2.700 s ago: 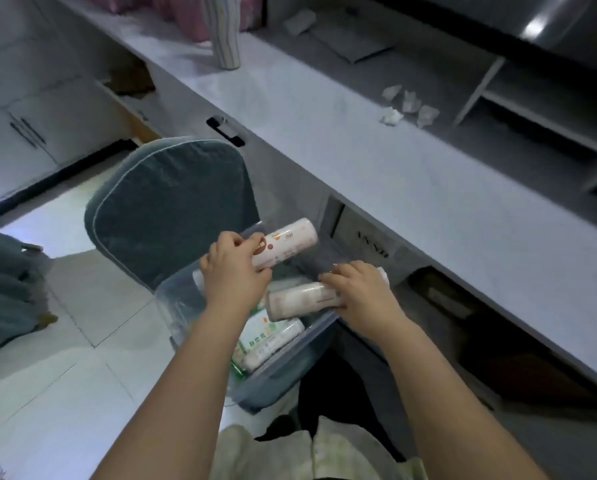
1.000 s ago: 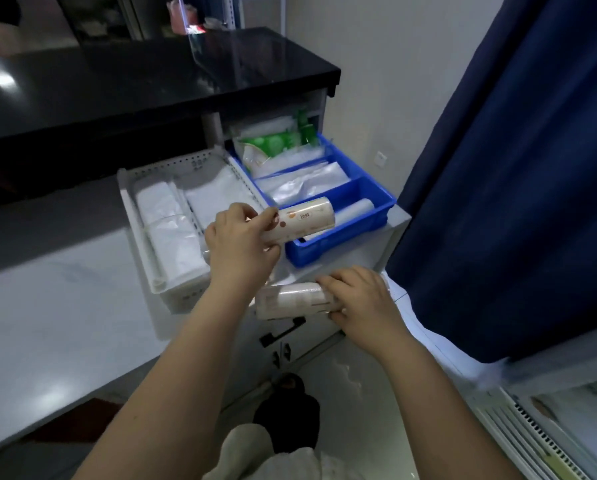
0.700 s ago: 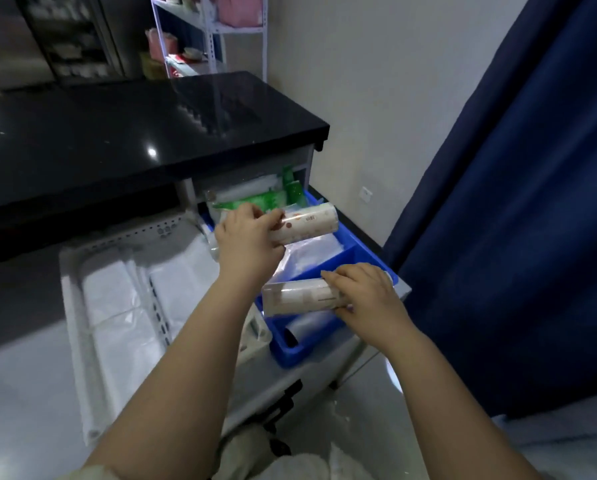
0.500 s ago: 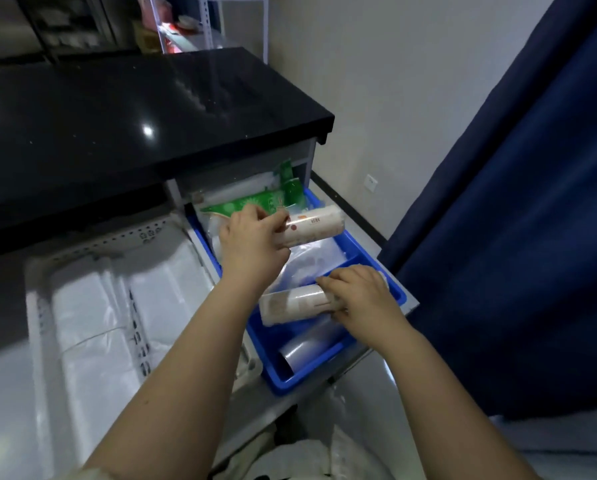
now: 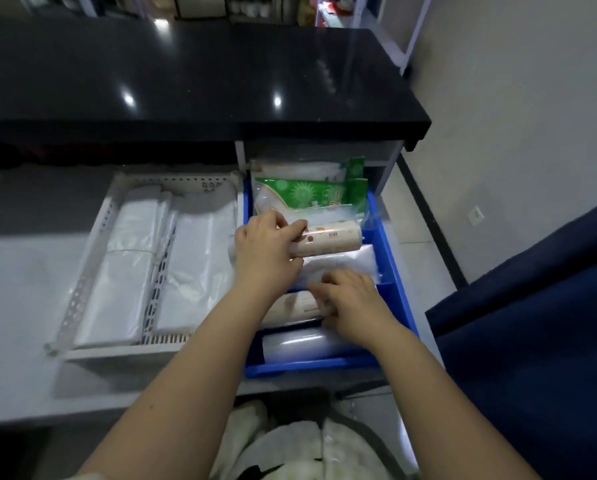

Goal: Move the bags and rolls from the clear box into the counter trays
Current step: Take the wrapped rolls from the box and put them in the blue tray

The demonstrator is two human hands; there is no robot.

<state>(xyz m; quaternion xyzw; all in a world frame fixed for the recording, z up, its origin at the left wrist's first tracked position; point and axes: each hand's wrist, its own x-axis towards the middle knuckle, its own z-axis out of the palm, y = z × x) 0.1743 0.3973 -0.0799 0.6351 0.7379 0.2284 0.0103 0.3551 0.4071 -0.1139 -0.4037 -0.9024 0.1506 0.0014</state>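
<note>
1. Two rolls are in hand over the blue tray point(image 5: 396, 271). The left hand point(image 5: 266, 252) is curled round one end of the upper roll point(image 5: 330, 240), which lies crosswise above the clear bags point(image 5: 342, 265). The right hand point(image 5: 354, 303) grips the right end of the lower roll point(image 5: 290, 308), which is low in the tray, just behind the clear roll point(image 5: 307, 344).
2. The step looks like setting both rolls down. The lower roll seems closest to landing, so seat it first, parallel to the tray's front wall, and let go only once it rests. Whether it already touches the tray floor I cannot tell.
3. The upper roll hangs over slippery film and would likely slide or roll if dropped there. It would be better brought forward and laid beside its twin, ends clear of the side walls.
4. The blue tray, back to front, holds:
   - green packs point(image 5: 311, 194) standing against the rear
   - clear bags lying flat in the middle
   - the lower roll
   - the clear roll along the front wall
5. The white tray point(image 5: 92, 271) sits just left of the blue one. It has two long sections, each filled with folded white bags point(image 5: 124, 261).
6. The clear box is out of view, so how much is left to move cannot be judged.
</note>
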